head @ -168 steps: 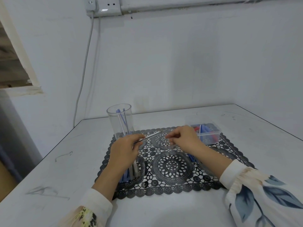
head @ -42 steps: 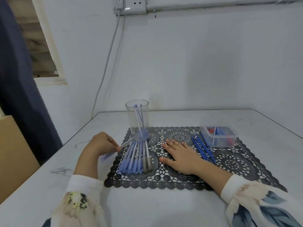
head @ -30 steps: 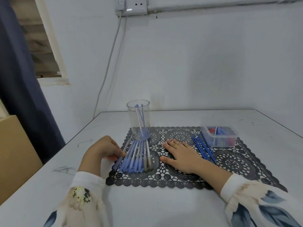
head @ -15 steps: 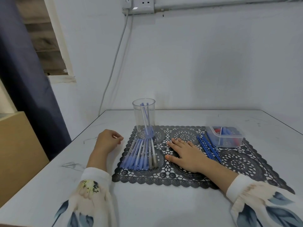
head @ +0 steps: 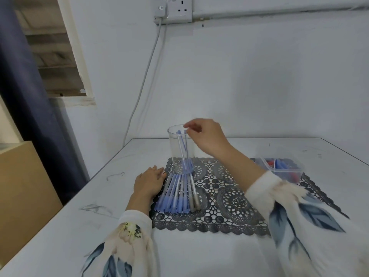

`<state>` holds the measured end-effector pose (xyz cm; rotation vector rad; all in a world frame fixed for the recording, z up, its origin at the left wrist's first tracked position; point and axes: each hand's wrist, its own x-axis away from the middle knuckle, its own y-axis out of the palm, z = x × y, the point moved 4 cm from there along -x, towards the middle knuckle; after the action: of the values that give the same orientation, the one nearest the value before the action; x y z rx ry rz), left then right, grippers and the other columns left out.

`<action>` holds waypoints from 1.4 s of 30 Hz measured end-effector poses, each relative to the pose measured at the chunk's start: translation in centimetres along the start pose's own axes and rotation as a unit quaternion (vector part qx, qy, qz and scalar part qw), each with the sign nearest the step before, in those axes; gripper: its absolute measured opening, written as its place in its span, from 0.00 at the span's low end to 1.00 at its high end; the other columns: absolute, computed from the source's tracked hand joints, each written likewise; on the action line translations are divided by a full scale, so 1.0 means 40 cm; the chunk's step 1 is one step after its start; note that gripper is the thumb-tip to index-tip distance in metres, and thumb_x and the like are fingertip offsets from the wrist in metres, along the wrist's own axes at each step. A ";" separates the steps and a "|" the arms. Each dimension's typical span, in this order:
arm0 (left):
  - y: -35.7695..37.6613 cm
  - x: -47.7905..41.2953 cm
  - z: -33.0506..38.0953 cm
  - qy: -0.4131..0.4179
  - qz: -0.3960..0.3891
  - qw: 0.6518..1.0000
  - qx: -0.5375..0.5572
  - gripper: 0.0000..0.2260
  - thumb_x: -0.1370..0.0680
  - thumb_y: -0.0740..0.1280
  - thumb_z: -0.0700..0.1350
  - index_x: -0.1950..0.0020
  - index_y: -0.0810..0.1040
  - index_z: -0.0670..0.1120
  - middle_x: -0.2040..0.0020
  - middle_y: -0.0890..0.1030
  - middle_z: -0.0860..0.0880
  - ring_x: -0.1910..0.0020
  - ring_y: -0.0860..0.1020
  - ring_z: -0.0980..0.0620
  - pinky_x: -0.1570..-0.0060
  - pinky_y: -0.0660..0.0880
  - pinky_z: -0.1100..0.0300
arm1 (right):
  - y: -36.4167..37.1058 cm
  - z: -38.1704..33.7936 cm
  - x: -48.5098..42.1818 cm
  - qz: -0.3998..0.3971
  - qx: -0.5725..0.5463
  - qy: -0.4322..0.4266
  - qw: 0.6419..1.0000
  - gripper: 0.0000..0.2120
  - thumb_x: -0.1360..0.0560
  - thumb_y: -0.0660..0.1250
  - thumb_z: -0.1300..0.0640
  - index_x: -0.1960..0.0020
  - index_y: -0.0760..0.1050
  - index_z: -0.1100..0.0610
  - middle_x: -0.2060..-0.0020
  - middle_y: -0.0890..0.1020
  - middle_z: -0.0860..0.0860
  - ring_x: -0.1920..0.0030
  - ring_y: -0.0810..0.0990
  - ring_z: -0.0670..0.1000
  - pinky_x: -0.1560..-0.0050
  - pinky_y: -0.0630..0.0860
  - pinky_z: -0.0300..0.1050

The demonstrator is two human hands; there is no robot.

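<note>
Grip of right hand [head: 207, 136]: fingertips [head: 188, 126] bunched at rim of clear cup [head: 180, 156], just above tops of upright pens [head: 182, 148] inside; blurred, hold cannot be told. Cup on rear left of lace mat [head: 235, 202]. Flat on worktop [head: 199, 252], fingers straight: left hand [head: 148, 181], just beside pen row [head: 177, 193].

Around the dark lace mat [head: 233, 204] on the white bench [head: 199, 256]

A clear plastic box [head: 279, 168] with red and blue pieces inside sits on the mat's far right corner. Left of the mat, the bench bears faint pencil scribbles [head: 95, 208]. Behind the mat, high on the white wall, is a socket [head: 179, 11], and a grey cable [head: 145, 76] runs down from it toward the bench's back edge. Far left of the mat hang a dark blue curtain [head: 26, 96] beside a window opening [head: 54, 47], with a brown cabinet [head: 22, 186] below.
</note>
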<state>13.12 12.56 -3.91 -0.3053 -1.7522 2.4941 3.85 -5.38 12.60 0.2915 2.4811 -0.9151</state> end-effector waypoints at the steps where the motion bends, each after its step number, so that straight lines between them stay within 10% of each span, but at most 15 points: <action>1: 0.001 0.000 0.000 -0.001 0.005 1.000 -0.001 0.21 0.18 0.51 0.55 0.26 0.61 0.54 0.24 0.57 0.50 0.25 0.55 0.52 0.28 0.54 0.53 | 0.009 -0.011 -0.040 0.004 0.003 0.003 1.000 0.11 0.25 0.62 0.63 0.47 0.81 0.59 0.54 0.82 0.51 0.58 0.80 0.47 0.63 0.68 0.21; 5: 0.000 -0.001 -0.003 -0.002 0.018 1.000 0.006 0.20 0.19 0.52 0.56 0.26 0.62 0.55 0.24 0.58 0.51 0.25 0.55 0.52 0.29 0.54 0.54 | 0.054 -0.009 -0.185 0.007 0.067 0.090 0.994 0.08 0.31 0.60 0.69 0.68 0.72 0.65 0.73 0.74 0.54 0.72 0.70 0.48 0.74 0.68 0.40; 8: -0.001 0.000 -0.003 -0.004 0.025 0.999 0.020 0.20 0.19 0.53 0.56 0.27 0.64 0.55 0.24 0.59 0.52 0.26 0.55 0.53 0.29 0.54 0.54 | 0.089 -0.014 -0.235 -0.049 0.204 0.096 0.973 0.15 0.34 0.61 0.70 0.72 0.59 0.57 0.85 0.66 0.49 0.76 0.64 0.47 0.81 0.61 0.36; 21: -0.014 -0.001 0.008 -0.026 0.028 0.998 0.045 0.20 0.20 0.55 0.55 0.28 0.67 0.55 0.25 0.61 0.52 0.26 0.57 0.53 0.30 0.53 0.53 | 0.140 0.012 -0.255 -0.084 0.339 0.144 0.926 0.18 0.37 0.78 0.56 0.66 0.68 0.55 0.68 0.73 0.49 0.68 0.72 0.51 0.74 0.61 0.39; 32: -0.022 0.002 0.018 -0.035 0.009 0.998 0.051 0.20 0.19 0.55 0.54 0.28 0.66 0.54 0.25 0.61 0.51 0.26 0.58 0.53 0.29 0.54 0.53 | 0.164 0.006 -0.251 -0.085 0.292 0.155 0.940 0.10 0.34 0.69 0.64 0.67 0.69 0.56 0.67 0.76 0.50 0.70 0.73 0.49 0.72 0.62 0.38; 37: -0.033 0.010 0.026 -0.037 0.018 0.998 0.051 0.18 0.20 0.56 0.53 0.30 0.69 0.53 0.27 0.64 0.51 0.29 0.63 0.52 0.31 0.58 0.53 | 0.156 -0.007 -0.246 -0.132 0.304 0.167 0.929 0.11 0.33 0.64 0.67 0.72 0.69 0.57 0.88 0.70 0.48 0.75 0.72 0.49 0.74 0.67 0.35; 42: -0.072 0.026 0.043 -0.051 0.111 0.975 0.183 0.11 0.22 0.61 0.47 0.44 0.80 0.48 0.45 0.81 0.49 0.47 0.78 0.50 0.47 0.73 0.58 | 0.116 -0.030 -0.244 -0.139 0.252 0.153 0.945 0.15 0.23 0.65 0.57 0.68 0.70 0.57 0.87 0.72 0.46 0.82 0.72 0.44 0.69 0.68 0.36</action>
<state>11.61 12.16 -0.79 -0.3670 -1.3091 2.9725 13.48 -1.43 15.73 0.2670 2.5635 -1.7483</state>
